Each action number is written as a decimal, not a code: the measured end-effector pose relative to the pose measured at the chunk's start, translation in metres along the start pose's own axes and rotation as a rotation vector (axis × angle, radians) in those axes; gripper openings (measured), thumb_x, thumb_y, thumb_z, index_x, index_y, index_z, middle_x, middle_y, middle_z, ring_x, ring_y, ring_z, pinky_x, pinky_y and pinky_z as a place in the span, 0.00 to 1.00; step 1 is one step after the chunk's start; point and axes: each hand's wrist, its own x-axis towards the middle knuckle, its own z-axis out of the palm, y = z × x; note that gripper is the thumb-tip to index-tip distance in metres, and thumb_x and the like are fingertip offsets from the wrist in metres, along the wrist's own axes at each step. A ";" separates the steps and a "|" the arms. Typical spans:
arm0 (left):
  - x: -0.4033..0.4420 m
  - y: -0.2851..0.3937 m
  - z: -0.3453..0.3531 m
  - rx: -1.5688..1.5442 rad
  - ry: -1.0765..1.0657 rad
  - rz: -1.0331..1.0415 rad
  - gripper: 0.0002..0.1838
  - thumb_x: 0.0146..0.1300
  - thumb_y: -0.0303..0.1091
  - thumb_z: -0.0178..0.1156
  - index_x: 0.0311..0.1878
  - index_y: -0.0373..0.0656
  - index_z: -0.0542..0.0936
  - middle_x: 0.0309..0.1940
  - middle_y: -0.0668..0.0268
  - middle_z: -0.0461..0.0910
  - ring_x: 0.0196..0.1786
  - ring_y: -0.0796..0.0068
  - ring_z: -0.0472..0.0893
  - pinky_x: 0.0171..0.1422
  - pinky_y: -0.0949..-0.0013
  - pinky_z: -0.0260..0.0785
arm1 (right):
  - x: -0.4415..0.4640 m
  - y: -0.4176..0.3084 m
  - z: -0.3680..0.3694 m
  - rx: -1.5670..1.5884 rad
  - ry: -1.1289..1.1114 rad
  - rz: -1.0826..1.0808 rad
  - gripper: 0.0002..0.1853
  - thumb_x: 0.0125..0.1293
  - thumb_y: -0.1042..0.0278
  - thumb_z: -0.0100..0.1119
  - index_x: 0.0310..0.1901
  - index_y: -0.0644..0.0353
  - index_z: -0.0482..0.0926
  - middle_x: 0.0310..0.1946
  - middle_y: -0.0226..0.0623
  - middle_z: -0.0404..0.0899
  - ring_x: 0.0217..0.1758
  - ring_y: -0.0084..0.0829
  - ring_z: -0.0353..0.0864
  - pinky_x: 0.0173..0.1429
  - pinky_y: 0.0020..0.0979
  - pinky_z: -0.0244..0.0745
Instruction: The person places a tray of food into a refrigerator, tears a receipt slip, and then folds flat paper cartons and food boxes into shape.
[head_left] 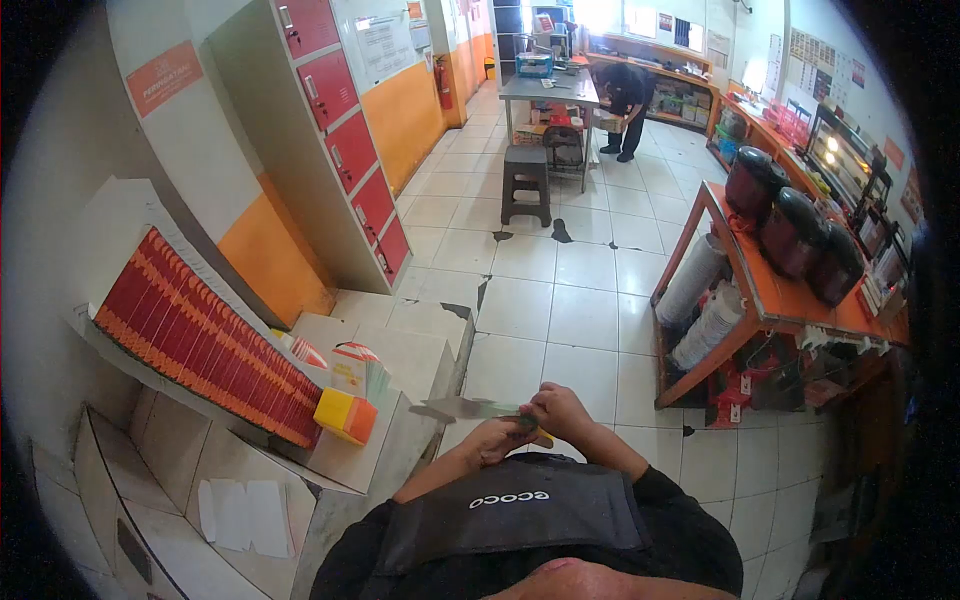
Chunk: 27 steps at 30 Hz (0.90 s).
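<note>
My right hand (561, 411) is closed, its fingers pinched at the near end of a flat, pale, partly see-through strip (472, 408). The strip points left, and I cannot tell its kind. Just beneath, my left hand (496, 441) is curled with its fingertips meeting the right hand. Something dark green and a bit of yellow (545, 438) show between the hands, mostly hidden by fingers. Both hands are in front of my dark apron (510, 506). To the left, a yellow and orange box (346, 415) stands near a long row of stacked red and orange folded cartons (205, 335).
Red lockers (352, 155) line the left wall. Ahead are a grey stool (526, 185) and a metal table (550, 87), with a person in dark clothes (628, 95) bending beside it. At right, an orange rack (700, 230) bears dark rounded containers (795, 230). Some floor tiles are broken.
</note>
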 end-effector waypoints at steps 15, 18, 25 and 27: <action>0.011 -0.021 -0.014 -0.021 0.202 0.011 0.08 0.58 0.23 0.55 0.42 0.32 0.75 0.42 0.59 0.76 0.44 0.69 0.78 0.51 0.69 0.73 | -0.006 -0.005 0.013 -0.436 -0.521 -0.036 0.10 0.52 0.64 0.57 0.26 0.63 0.81 0.29 0.45 0.78 0.36 0.43 0.78 0.42 0.38 0.74; 0.027 -0.038 -0.037 0.027 0.134 0.005 0.09 0.58 0.22 0.53 0.42 0.33 0.74 0.41 0.59 0.77 0.44 0.69 0.78 0.49 0.69 0.73 | -0.007 -0.007 0.014 -0.415 -0.474 -0.013 0.11 0.53 0.63 0.56 0.26 0.63 0.81 0.26 0.49 0.78 0.32 0.46 0.79 0.39 0.41 0.75; 0.014 -0.027 -0.013 0.007 0.274 -0.039 0.12 0.56 0.20 0.51 0.45 0.33 0.73 0.40 0.60 0.75 0.42 0.70 0.76 0.43 0.71 0.73 | 0.005 0.006 0.018 -0.418 -0.505 -0.009 0.12 0.51 0.62 0.54 0.27 0.62 0.82 0.29 0.45 0.80 0.34 0.43 0.79 0.42 0.40 0.74; 0.018 -0.031 -0.021 0.006 0.293 -0.058 0.12 0.57 0.21 0.50 0.45 0.33 0.73 0.41 0.61 0.74 0.41 0.71 0.76 0.43 0.72 0.73 | 0.004 0.018 0.021 -0.369 -0.457 -0.030 0.12 0.50 0.62 0.54 0.27 0.62 0.82 0.30 0.43 0.80 0.35 0.42 0.78 0.43 0.39 0.74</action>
